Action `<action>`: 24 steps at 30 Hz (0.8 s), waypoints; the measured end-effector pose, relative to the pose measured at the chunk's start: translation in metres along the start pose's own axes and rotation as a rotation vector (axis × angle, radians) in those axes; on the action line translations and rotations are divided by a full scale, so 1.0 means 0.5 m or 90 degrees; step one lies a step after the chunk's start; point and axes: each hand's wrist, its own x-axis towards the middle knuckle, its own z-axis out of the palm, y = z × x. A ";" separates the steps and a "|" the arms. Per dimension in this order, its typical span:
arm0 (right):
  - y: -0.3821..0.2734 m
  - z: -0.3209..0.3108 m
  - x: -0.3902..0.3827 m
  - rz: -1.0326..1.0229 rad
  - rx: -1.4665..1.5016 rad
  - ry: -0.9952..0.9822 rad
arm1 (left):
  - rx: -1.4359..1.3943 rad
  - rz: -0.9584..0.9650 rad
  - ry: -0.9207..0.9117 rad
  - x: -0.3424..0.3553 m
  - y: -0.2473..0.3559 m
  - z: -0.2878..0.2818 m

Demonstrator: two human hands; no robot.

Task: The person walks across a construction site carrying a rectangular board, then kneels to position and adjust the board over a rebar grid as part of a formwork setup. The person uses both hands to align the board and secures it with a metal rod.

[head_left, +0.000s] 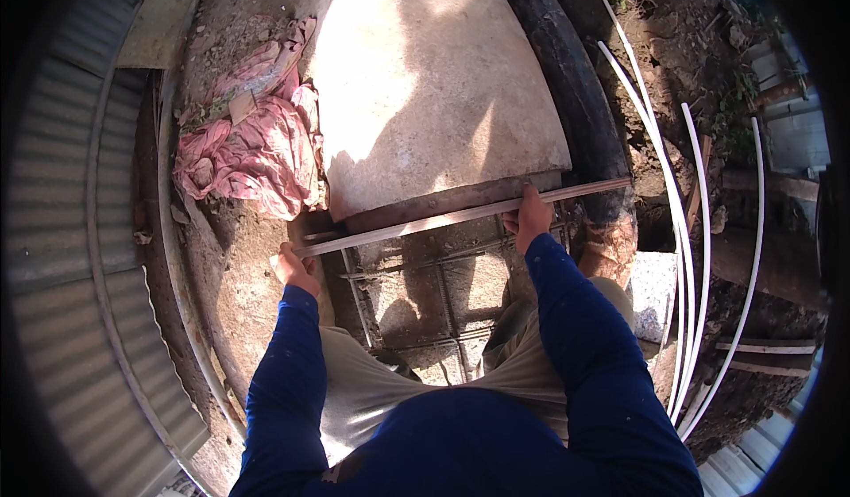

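Observation:
A long thin wooden strip (pixel 434 223) spans the view in front of me, its right end rising toward a dark rounded edge. My left hand (pixel 295 269) is closed round the strip's left end. My right hand (pixel 531 214) grips it farther right, short of the other end. Just beyond the strip lies the front edge of a pale concrete slab (pixel 443 81), partly sunlit and partly in shadow. Below the strip, a grid of steel bars (pixel 443 298) crosses the ground between my legs. Whether the strip touches the slab I cannot tell.
A crumpled pink cloth (pixel 252 156) lies left of the slab. Along the slab's right runs a thick dark pipe-like border (pixel 575 72). Several white pipes (pixel 695 258) curve down the right side near a pale block (pixel 653 293). Corrugated metal sheeting (pixel 53 258) stands at left.

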 end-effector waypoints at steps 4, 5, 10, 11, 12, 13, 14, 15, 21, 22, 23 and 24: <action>-0.001 0.003 -0.006 -0.009 0.011 -0.003 | 0.007 0.015 0.003 0.001 -0.004 -0.005; -0.001 0.002 -0.005 -0.009 0.014 -0.004 | 0.007 0.010 0.008 0.000 -0.003 -0.003; 0.000 0.001 0.000 -0.009 0.014 0.007 | 0.006 0.008 0.019 0.004 -0.003 0.001; -0.001 0.002 -0.002 -0.004 0.017 0.003 | 0.004 0.008 0.023 0.007 -0.003 -0.001; -0.002 0.002 -0.004 0.001 0.019 -0.002 | 0.002 0.009 0.027 0.010 -0.003 -0.003; -0.004 0.004 -0.006 0.006 0.022 -0.007 | 0.000 0.009 0.031 0.013 -0.004 -0.005; -0.002 0.002 -0.003 0.003 0.017 -0.002 | -0.004 0.012 0.028 0.009 -0.005 -0.002; -0.001 0.002 -0.001 -0.001 0.012 0.002 | -0.009 0.015 0.025 0.005 -0.006 0.000; 0.002 0.002 0.002 -0.010 0.014 -0.002 | -0.004 0.030 0.025 -0.010 -0.001 0.003; 0.002 0.001 0.003 -0.012 0.016 0.001 | 0.001 0.025 0.027 -0.013 0.002 0.006; 0.002 0.000 0.004 -0.011 0.017 0.000 | 0.003 0.028 0.022 -0.015 0.002 0.006; 0.002 -0.001 0.005 -0.009 0.018 -0.001 | 0.005 0.031 0.017 -0.019 0.001 0.006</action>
